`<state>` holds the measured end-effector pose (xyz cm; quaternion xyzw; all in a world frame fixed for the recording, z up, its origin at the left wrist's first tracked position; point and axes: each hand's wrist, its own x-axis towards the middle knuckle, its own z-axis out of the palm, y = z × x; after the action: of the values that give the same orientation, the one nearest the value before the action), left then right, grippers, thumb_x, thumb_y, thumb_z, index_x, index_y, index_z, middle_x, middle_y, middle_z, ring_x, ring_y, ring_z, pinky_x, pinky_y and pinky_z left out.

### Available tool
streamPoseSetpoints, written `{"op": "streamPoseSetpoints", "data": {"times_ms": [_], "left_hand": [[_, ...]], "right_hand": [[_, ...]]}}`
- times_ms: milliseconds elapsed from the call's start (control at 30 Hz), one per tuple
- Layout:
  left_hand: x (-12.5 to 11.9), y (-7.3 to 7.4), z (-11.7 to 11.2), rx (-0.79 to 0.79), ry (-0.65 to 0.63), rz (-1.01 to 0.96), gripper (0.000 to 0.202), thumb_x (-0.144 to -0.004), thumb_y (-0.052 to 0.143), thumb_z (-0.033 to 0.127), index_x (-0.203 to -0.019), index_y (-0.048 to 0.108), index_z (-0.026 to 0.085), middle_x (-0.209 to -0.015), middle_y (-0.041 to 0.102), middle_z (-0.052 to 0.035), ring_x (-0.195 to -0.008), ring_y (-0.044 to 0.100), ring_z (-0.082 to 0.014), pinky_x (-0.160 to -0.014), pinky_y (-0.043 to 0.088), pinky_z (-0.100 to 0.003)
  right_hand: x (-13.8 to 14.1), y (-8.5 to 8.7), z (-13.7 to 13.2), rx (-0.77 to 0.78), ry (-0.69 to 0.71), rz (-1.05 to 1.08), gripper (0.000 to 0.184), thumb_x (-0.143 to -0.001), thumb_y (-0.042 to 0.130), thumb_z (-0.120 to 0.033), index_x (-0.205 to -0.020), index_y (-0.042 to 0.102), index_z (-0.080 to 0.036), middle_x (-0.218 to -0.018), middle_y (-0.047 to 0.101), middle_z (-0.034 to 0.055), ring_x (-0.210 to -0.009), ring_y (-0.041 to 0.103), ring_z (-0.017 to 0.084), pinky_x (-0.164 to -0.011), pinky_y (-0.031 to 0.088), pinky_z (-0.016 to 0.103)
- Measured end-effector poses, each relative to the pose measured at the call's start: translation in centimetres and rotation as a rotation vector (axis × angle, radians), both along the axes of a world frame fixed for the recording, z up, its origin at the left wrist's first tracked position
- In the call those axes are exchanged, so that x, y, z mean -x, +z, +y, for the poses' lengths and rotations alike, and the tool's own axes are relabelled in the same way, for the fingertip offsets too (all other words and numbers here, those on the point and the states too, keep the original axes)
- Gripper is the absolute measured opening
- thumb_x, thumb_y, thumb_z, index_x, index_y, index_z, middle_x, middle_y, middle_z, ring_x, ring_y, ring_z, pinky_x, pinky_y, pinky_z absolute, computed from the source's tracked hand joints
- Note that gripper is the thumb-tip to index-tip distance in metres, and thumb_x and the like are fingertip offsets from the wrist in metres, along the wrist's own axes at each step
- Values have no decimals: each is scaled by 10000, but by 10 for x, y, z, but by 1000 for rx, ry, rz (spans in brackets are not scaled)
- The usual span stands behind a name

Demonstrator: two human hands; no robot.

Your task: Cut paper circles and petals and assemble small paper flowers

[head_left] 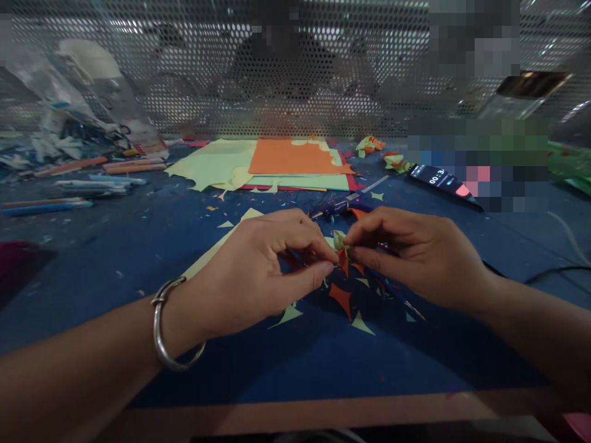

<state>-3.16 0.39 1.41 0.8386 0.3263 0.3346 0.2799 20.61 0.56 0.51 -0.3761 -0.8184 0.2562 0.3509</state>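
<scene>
My left hand (pixel 272 264), with a silver bangle at the wrist, pinches the near left side of a small green and orange folded paper piece (pixel 340 241) between thumb and forefinger. From the other side, the thumb and forefinger of my right hand (pixel 406 255) close on the same piece at its green part. Its lower end is partly hidden by the fingertips. Below it lie an orange paper scrap (pixel 340 299) and pale green scraps (pixel 362 323). Just behind the hands rests a dark blue tool like a glue gun (pixel 339 204). A pale green sheet (pixel 210 253) is partly under my left hand.
Stacked paper sheets (pixel 295 157) lie at the back, beside two small green and orange paper pieces (pixel 370 146). A phone (pixel 443 184) showing a timer is at right. Coloured sticks (pixel 133 166) and a clear bottle (pixel 122 104) are at left. Perforated metal (pixel 207 80) borders the table.
</scene>
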Motion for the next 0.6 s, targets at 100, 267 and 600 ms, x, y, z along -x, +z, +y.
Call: {"op": "streamPoseSetpoints", "data": {"times_ms": [100,267,600], "left_hand": [[1,0,-1,-11,-2,-1,122,-855,708,116,-911,788,189,-889,713,2,-817,651,-107,-767,504,-237],[2,1,-2,-21,-11,13,120,-862,698,118,-900,791,184,-874,715,-2,-818,654,-108,-766,510,-236],[2,1,-1,7,21,42,123,-878,689,141,-922,788,199,-911,707,9,-783,652,-87,-732,503,-208]], "right_hand": [[0,-1,0,18,-9,3,50,-912,699,-279,-915,708,-230,-844,734,9,-701,679,150,-666,574,283],[-2,-2,0,11,-2,13,80,-915,706,-301,-933,714,-223,-855,739,2,-704,677,131,-665,563,263],[1,0,0,14,-6,13,63,-901,712,-286,-910,720,-224,-811,721,-4,-672,657,131,-629,554,269]]}}
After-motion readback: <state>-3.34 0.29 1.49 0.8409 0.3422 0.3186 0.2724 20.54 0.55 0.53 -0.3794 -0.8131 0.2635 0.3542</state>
